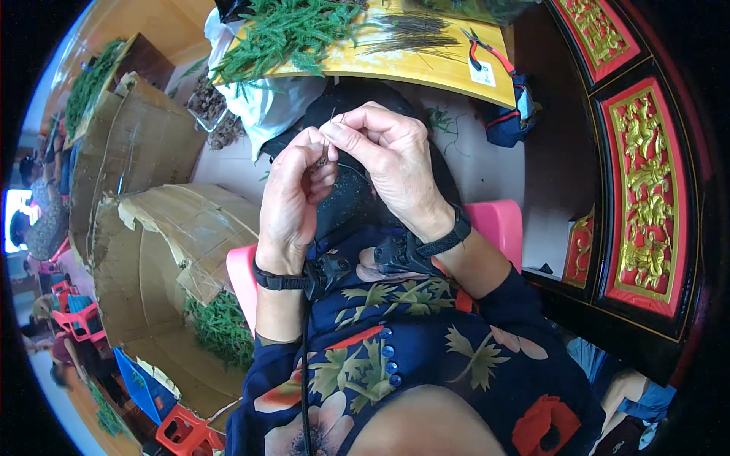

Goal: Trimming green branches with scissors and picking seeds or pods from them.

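Observation:
Above my lap, my left hand [298, 178] and my right hand [389, 148] meet with their fingertips pinched together. A thin dark wire [332, 115] pokes up between them, and both hands appear to grip it. Something small and brownish sits in the curled fingers of my left hand, too hidden to name. Just beyond the hands, a yellow table [350, 71] bears a heap of green leafy sprigs [293, 34], a spread of thin dark wires [414, 34] and red-handled pliers [487, 52].
Left of me stands an open cardboard box [144, 281] with green sprigs [220, 327] inside. A white plastic bag [270, 110] hangs by the table's left end. Dark carved panelling [646, 190] runs along the right. Other people sit at far left, and another person's leg shows at lower right.

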A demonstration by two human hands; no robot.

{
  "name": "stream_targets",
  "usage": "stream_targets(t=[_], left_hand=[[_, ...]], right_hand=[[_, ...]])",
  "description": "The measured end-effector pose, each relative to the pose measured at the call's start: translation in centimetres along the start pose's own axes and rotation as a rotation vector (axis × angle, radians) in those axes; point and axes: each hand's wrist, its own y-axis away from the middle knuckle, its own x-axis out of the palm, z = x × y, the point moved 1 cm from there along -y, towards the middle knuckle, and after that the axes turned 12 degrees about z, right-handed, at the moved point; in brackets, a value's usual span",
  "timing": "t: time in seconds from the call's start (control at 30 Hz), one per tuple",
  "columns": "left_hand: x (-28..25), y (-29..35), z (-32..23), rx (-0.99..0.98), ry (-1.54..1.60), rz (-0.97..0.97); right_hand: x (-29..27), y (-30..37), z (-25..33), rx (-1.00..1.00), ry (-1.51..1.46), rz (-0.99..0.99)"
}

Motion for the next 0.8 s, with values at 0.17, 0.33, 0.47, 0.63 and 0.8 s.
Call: stream_targets(t=[0.17,0.33,0.47,0.63,0.8], left_hand=[[-0.6,-0.1,0.4,0.016,0.002,-0.049],[-1.6,-0.2,0.6,0.020,-0.037,-0.033],[-1.9,-0.4,0.8,0.037,-0.087,-0.071],[-2.9,-0.6,0.9,-0.012,-0.087,-0.057],[-3.4,-0.8,1.1,-0.123,-0.064,0.046]], right_hand=[[-0.2,0.1,0.7,-0.024,0.187,0.016],[-0.1,0.3,1.2,-0.145,0.487,0.021],[-0.1,0.3,0.8,-0.272,0.593,0.038],[-1.1,-0.3,0.1,-0.447,0.659,0.145],[-1.9,-0.4,-0.2,-0.432,0.616,0.246]])
